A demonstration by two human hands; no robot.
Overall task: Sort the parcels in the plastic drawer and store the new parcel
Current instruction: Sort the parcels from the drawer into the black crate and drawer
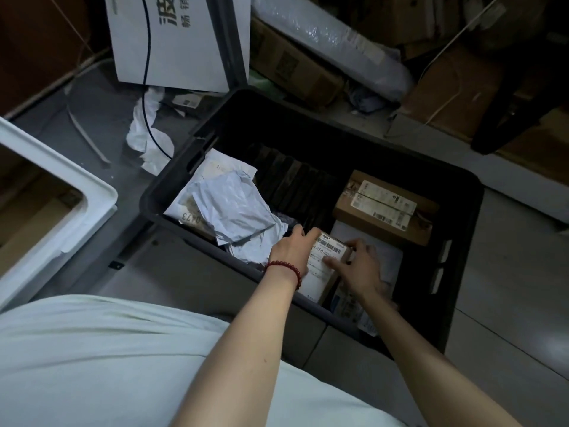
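1. While the person leaned over the dark plastic drawer [462, 192] on the floor, both hands were down inside it, near its front wall.
2. The left hand [292, 251], with a red bead bracelet [284, 268] at the wrist, had its fingers curled over the left edge of a small labelled parcel [326, 260].
3. The right hand [361, 265] gripped the same parcel from the right, its thumb pressed on the white barcode label.
4. That parcel sat tilted between the two hands, over a flat white parcel [392, 257] in the drawer's right half.
5. A brown cardboard box [381, 208] with white labels lay just beyond, against the far right corner.
6. Crumpled grey mailer bags [234, 208] were piled in the drawer's left end.
7. Outside the drawer, a white bin [61, 217] stood to the left and a white printed carton [178, 41] stood further back.
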